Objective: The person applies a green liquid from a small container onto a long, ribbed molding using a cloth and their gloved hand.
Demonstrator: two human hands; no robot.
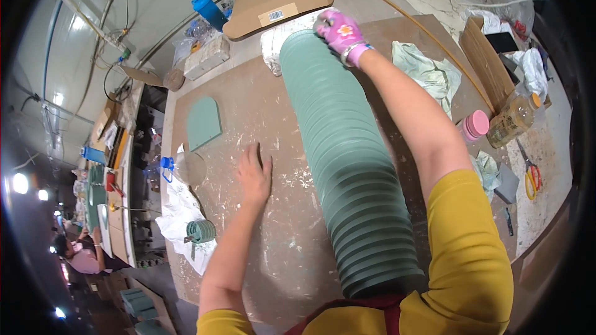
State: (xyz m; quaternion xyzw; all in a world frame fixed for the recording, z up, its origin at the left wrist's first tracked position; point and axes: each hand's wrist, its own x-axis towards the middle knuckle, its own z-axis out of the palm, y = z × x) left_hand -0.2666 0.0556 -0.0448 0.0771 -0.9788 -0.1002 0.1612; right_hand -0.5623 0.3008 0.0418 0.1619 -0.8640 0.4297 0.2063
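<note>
Plates of dull green (347,142), packed face to face in one long row, run up the middle of the head view. The row's long axis leads away from the person's torso across the desk (288,217), its far end leaning a little to the left. It lies between the two forearms. The right hand (340,32), in a pink glove with a flower on it, is the nearer: it is at the far end, on the right-hand corner, its fingers curled against the edge. Whether they pinch a plate or only rest there, I cannot tell. The left hand (254,174), bare and holding nothing, lies on the desk to the left of the row, well apart from it, with fingers loosely spread.

Beyond the left hand, a single green arched piece (204,123) lies flat, with nothing between the two. A white bundle (272,53) sits against the row's far end, and a cardboard box (279,3) lies behind that, closing off the far side. To the right of the gloved wrist are a crumpled pale cloth (428,71) and a long thin stick (437,53); scissors (531,178) lie well outside the right arm.
</note>
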